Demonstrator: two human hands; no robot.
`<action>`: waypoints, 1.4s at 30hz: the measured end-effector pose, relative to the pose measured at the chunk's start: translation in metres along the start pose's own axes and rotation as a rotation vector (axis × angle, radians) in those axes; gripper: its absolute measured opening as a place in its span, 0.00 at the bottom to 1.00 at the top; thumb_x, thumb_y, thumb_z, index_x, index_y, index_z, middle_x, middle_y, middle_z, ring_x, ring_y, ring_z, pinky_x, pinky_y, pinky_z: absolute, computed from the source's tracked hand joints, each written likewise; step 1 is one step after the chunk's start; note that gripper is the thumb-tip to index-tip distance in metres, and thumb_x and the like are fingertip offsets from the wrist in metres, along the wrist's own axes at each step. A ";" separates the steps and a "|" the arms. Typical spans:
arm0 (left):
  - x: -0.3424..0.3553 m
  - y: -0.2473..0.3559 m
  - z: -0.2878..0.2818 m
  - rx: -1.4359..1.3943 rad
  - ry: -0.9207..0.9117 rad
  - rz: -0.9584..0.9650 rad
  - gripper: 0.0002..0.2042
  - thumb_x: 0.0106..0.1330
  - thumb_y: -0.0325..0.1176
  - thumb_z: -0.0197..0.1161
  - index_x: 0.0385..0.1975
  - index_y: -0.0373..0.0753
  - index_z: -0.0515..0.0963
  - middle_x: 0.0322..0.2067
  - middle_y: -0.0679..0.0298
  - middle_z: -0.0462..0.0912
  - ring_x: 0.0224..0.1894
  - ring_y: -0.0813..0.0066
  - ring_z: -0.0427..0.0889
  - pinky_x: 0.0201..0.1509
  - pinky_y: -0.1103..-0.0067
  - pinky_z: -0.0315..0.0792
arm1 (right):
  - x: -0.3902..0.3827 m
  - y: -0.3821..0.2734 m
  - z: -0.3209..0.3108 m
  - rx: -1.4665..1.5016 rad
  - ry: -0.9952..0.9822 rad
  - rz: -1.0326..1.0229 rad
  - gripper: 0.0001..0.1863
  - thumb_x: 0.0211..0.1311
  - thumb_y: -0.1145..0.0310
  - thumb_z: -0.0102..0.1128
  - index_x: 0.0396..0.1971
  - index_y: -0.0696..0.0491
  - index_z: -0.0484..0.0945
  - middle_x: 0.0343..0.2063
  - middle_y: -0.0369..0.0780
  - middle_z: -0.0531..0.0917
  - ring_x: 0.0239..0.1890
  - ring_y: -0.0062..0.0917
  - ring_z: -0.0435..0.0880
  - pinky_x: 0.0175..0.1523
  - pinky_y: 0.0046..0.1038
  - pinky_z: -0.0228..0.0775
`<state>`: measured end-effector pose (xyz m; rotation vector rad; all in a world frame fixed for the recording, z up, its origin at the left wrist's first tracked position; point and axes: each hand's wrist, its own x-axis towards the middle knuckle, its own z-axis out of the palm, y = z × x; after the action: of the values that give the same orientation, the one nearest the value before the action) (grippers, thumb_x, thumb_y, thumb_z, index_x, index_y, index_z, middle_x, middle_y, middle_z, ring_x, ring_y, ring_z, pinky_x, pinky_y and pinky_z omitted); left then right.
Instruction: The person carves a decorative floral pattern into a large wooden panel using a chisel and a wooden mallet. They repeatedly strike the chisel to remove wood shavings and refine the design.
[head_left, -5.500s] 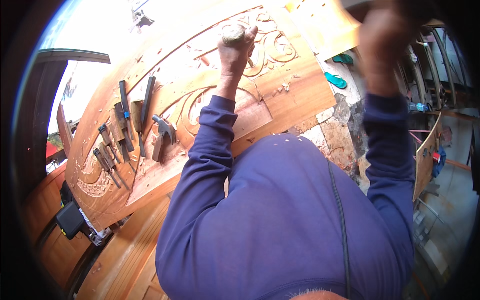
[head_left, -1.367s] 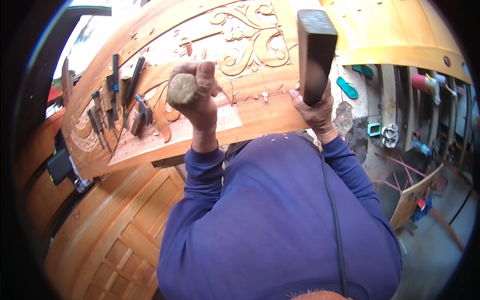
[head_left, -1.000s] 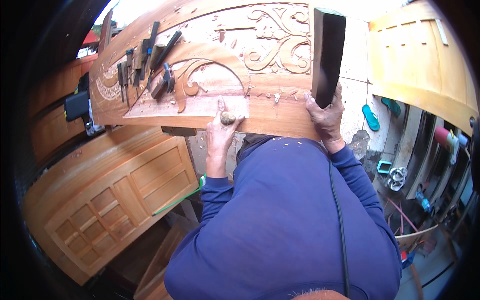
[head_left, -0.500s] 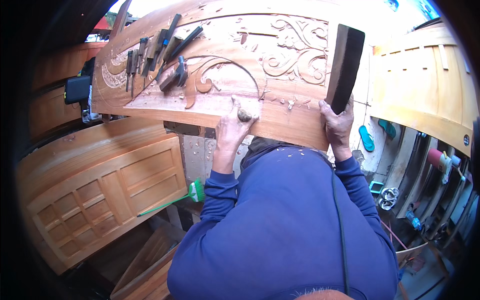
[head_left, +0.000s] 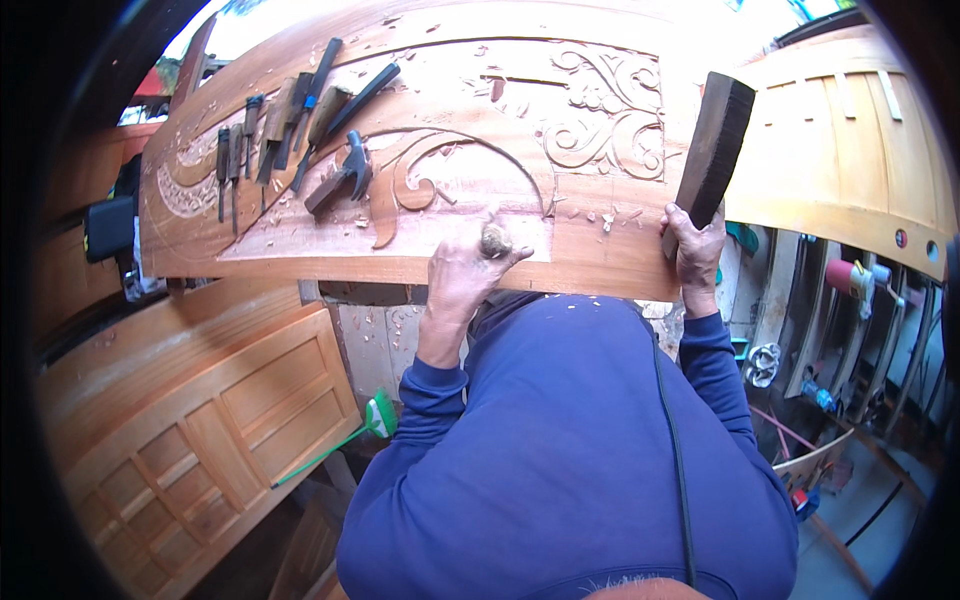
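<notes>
Dark wooden block (head_left: 712,150) in right hand (head_left: 698,248)

1. A blue-purple sweatshirt (head_left: 560,450) with long, creased sleeves (head_left: 410,475) and snug cuffs (head_left: 436,378).
2. Pale flecks (head_left: 582,308) dotting its lower front.
3. A thin dark cable (head_left: 676,440) running lengthwise over it.
4. The left hand (head_left: 462,280) and right hand (head_left: 697,250) are bare.
</notes>
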<state>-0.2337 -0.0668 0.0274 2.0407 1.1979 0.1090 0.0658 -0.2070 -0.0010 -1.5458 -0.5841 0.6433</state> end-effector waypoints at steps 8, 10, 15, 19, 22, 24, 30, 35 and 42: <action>0.056 0.018 -0.059 -0.661 0.319 0.301 0.24 0.74 0.46 0.60 0.59 0.31 0.72 0.30 0.61 0.81 0.31 0.73 0.84 0.34 0.78 0.79 | 0.000 0.002 0.003 -0.116 0.082 0.002 0.22 0.62 0.76 0.68 0.55 0.58 0.73 0.36 0.35 0.84 0.33 0.16 0.82 0.41 0.21 0.77; 0.079 0.033 -0.061 -0.683 0.350 0.408 0.18 0.71 0.38 0.66 0.51 0.33 0.74 0.34 0.61 0.82 0.33 0.75 0.85 0.36 0.79 0.81 | -0.001 0.003 0.003 -0.099 0.095 0.022 0.22 0.62 0.76 0.68 0.55 0.58 0.73 0.36 0.35 0.84 0.33 0.15 0.82 0.41 0.21 0.77; 0.143 0.055 -0.031 -1.341 0.055 0.647 0.33 0.59 0.30 0.80 0.52 0.45 0.58 0.31 0.60 0.79 0.29 0.78 0.84 0.24 0.88 0.76 | -0.001 -0.002 0.004 -0.031 0.067 0.050 0.25 0.63 0.76 0.67 0.59 0.60 0.70 0.37 0.37 0.84 0.32 0.17 0.82 0.40 0.23 0.78; 0.171 0.086 -0.015 -1.291 0.060 0.546 0.22 0.65 0.28 0.72 0.53 0.41 0.67 0.24 0.67 0.76 0.21 0.84 0.71 0.20 0.85 0.63 | 0.001 -0.002 -0.001 0.060 0.030 0.077 0.29 0.63 0.77 0.67 0.63 0.61 0.68 0.38 0.38 0.84 0.31 0.18 0.82 0.39 0.23 0.78; 0.191 0.089 0.003 -1.343 0.111 0.504 0.16 0.69 0.34 0.70 0.50 0.34 0.76 0.19 0.71 0.74 0.18 0.86 0.69 0.21 0.83 0.66 | 0.006 0.000 -0.009 0.080 -0.050 0.104 0.31 0.63 0.77 0.67 0.65 0.61 0.66 0.40 0.39 0.84 0.33 0.19 0.83 0.41 0.23 0.79; 0.196 0.089 0.016 -1.315 0.237 0.526 0.21 0.66 0.32 0.74 0.55 0.36 0.73 0.23 0.70 0.76 0.19 0.86 0.69 0.21 0.85 0.64 | 0.008 0.006 -0.018 0.071 -0.121 0.148 0.32 0.63 0.78 0.67 0.65 0.61 0.66 0.43 0.41 0.83 0.38 0.20 0.84 0.46 0.24 0.81; 0.208 0.089 0.031 -1.377 0.225 0.631 0.27 0.62 0.36 0.78 0.57 0.42 0.72 0.31 0.66 0.77 0.21 0.86 0.69 0.20 0.87 0.62 | 0.015 0.000 -0.025 0.092 -0.208 0.188 0.34 0.61 0.77 0.71 0.66 0.61 0.66 0.56 0.43 0.79 0.56 0.24 0.80 0.61 0.28 0.78; 0.209 0.087 0.037 -1.345 0.255 0.628 0.28 0.62 0.37 0.78 0.59 0.42 0.70 0.31 0.66 0.76 0.20 0.87 0.67 0.20 0.87 0.61 | 0.019 0.004 -0.033 0.070 -0.266 0.199 0.34 0.60 0.77 0.71 0.65 0.61 0.67 0.55 0.43 0.80 0.57 0.25 0.80 0.64 0.28 0.74; 0.215 0.087 0.038 -1.320 0.280 0.540 0.21 0.63 0.36 0.76 0.52 0.41 0.75 0.31 0.68 0.79 0.20 0.88 0.67 0.20 0.87 0.60 | 0.021 0.007 -0.037 0.086 -0.295 0.178 0.36 0.60 0.76 0.72 0.67 0.61 0.66 0.56 0.44 0.80 0.58 0.27 0.79 0.65 0.29 0.71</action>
<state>-0.0351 0.0553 -0.0054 1.0708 0.3922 1.1390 0.1063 -0.2190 -0.0072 -1.4416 -0.6342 1.0312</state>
